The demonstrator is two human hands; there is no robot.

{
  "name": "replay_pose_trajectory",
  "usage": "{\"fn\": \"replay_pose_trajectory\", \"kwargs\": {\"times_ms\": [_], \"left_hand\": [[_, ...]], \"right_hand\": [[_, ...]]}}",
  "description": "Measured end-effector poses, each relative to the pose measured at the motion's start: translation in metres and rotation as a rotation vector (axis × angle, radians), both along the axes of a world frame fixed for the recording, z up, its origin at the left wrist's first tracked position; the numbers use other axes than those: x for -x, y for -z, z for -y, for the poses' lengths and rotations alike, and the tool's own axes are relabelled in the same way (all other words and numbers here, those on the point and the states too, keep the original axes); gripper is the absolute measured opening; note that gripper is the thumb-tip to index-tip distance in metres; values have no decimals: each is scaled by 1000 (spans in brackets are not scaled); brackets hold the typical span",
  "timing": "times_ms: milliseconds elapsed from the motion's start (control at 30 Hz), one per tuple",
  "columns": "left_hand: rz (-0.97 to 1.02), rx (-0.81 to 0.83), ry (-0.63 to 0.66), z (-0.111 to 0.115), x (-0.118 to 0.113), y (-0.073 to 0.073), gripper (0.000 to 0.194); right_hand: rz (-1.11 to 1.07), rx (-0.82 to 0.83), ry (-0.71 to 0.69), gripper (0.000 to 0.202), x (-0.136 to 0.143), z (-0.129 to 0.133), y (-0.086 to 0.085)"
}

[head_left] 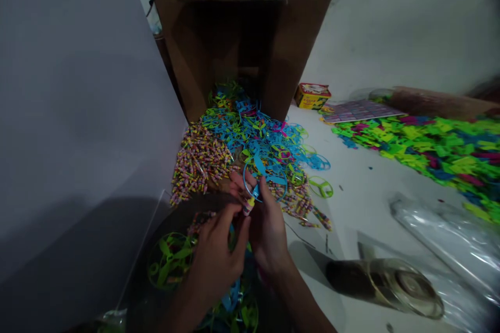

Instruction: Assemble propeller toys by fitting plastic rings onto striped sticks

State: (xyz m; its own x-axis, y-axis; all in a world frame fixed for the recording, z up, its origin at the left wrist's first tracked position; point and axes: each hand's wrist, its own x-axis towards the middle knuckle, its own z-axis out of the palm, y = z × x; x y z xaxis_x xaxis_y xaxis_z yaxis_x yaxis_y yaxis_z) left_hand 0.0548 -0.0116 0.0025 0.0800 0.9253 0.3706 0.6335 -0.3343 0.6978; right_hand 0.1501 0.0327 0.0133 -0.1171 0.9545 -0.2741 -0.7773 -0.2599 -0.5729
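My right hand holds a blue ringed propeller between thumb and fingers, with the ring standing above the fingertips. In my left hand, thumb and forefinger pinch a small piece with a yellow top and a patterned body. That piece touches the blue stem under the propeller. Behind the hands lies a heap of blue and green propellers, beside a pile of small patterned pieces. Below the hands, a dark container holds more green and blue propellers.
A cardboard box stands open behind the heap. To the right are a yellow and red tub, a printed sheet, a wide pile of green, pink and blue parts, clear plastic bags and a transparent cylinder.
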Motion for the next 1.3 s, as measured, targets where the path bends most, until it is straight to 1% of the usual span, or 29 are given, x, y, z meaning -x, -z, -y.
{"fn": "replay_pose_trajectory", "kwargs": {"times_ms": [100, 200, 367, 500, 667, 800, 967, 1067, 1200, 1267, 1300], "left_hand": [[40, 18, 38, 2, 1, 2, 15], [72, -17, 49, 4, 1, 4, 17], [72, -72, -16, 10, 1, 8, 19], [96, -78, -40, 10, 1, 10, 20], [137, -47, -17, 7, 1, 9, 19], [105, -126, -23, 6, 0, 9, 23], [58, -355, -31, 5, -1, 16, 33], [62, -390, -21, 5, 1, 22, 38], [-79, -484, -68, 7, 4, 30, 51], [-64, -484, -57, 7, 5, 31, 50], [-12, -443, -39, 7, 6, 30, 44]], "right_hand": [[-6, -16, 20, 42, -1, 3, -2], [27, -29, 36, 39, -1, 6, -4], [24, -45, 113, 38, 0, 5, -5], [18, -65, 88, 39, -1, 6, -3], [37, -80, 72, 38, -1, 10, -2], [64, -105, 114, 40, 0, 9, -2], [134, -114, 111, 42, 2, 11, -2], [135, -132, 112, 42, 3, 13, -4], [121, -124, 116, 38, 5, 15, -5], [121, -126, 121, 39, 5, 15, -5], [118, -130, 127, 40, 5, 15, -5]]}}
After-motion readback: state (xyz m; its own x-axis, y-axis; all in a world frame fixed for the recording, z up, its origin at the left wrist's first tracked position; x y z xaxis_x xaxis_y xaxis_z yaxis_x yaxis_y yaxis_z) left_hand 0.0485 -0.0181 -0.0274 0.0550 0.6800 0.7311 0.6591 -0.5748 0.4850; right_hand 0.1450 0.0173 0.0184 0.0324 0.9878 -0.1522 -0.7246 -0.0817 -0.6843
